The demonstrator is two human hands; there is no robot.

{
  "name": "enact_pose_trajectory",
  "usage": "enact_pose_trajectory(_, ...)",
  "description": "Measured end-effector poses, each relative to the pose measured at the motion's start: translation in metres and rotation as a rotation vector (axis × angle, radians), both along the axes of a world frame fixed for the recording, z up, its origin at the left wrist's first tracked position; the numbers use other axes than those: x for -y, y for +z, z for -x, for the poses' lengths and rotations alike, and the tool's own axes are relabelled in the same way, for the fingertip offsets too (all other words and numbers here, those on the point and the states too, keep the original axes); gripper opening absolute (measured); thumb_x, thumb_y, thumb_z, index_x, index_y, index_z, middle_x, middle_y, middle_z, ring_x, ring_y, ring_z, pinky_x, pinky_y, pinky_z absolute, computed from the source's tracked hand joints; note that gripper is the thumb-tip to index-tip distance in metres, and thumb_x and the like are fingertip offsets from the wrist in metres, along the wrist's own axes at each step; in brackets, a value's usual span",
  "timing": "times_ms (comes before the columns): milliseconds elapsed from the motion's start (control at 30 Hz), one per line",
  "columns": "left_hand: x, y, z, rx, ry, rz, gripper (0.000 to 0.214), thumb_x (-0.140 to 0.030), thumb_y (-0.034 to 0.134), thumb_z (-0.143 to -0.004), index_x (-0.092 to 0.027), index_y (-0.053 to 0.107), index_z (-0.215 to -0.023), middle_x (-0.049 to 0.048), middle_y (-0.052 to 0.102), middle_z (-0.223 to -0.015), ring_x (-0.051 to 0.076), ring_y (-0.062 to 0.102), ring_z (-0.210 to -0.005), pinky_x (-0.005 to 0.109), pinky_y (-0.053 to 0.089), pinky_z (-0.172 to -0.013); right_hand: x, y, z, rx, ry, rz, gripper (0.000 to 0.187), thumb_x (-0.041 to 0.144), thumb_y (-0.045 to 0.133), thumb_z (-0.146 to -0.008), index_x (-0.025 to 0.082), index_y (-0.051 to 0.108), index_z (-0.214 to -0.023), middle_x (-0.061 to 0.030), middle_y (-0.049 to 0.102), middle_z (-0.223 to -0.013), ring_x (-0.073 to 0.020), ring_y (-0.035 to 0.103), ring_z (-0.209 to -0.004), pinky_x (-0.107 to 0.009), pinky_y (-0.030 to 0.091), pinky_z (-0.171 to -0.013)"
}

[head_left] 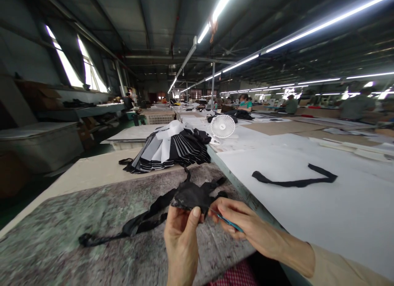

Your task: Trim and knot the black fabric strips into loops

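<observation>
A black fabric piece (191,195) with long strips trailing from it is pinched between the thumb and fingers of my left hand (182,236). My right hand (235,220) is closed around a slim blue-handled tool (229,223) with a thin metal tip, its exact kind unclear. The tip points at the right edge of the fabric, and I cannot tell whether it touches. Black strips (135,224) spread to the left over the mottled grey board (101,208) beneath my hands.
Beyond the board stands a fanned pile of black and grey fabric pieces (172,148). A small white fan (222,126) sits behind it. On the white table (308,220) to the right lies a bent black strip (286,182). Other people work farther back.
</observation>
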State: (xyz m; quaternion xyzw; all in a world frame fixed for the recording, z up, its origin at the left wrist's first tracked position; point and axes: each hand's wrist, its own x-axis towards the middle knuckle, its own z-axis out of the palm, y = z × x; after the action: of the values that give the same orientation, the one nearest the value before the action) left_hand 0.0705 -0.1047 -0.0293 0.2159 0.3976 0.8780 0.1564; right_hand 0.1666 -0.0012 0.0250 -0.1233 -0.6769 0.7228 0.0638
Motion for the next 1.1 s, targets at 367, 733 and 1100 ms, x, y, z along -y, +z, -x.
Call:
enact_pose_trajectory(367,-0.002,-0.006,-0.010,-0.009,0.083,-0.002,0.039,-0.023,0.072,-0.073,-0.025,0.060,-0.111,0.0001,0.065,-0.089,0.010,0.060,-0.078,0.020,0.049,-0.075,0.003,0.008,-0.001,-0.030,-0.048,-0.222,0.040,0.055,0.060,-0.079,0.015,0.059,-0.080,0.0021,0.040,-0.065,-0.0075,0.030,-0.057,-0.022,0.024,-0.050)
enact_pose_trajectory(733,-0.006,-0.010,-0.013,-0.081,0.174,0.030,0.038,-0.022,0.073,-0.072,-0.023,0.060,-0.108,0.0007,0.067,-0.087,0.010,0.062,-0.074,0.018,0.051,-0.070,-0.001,0.001,-0.002,-0.004,-0.020,-0.072,0.041,0.054,0.063,-0.077,0.014,0.052,-0.075,0.0055,0.033,-0.060,-0.0043,0.024,-0.049,-0.022,0.016,-0.044)
enact_pose_trajectory(1100,-0.004,-0.012,-0.014,-0.089,0.111,0.028,0.036,-0.023,0.073,-0.071,-0.020,0.062,-0.105,0.0044,0.068,-0.094,0.015,0.065,-0.085,0.023,0.053,-0.076,-0.002,-0.004,-0.005,0.032,0.035,0.041,0.043,0.054,0.066,-0.074,0.016,0.047,-0.074,0.0085,0.029,-0.053,-0.0036,0.023,-0.046,-0.021,0.015,-0.044)
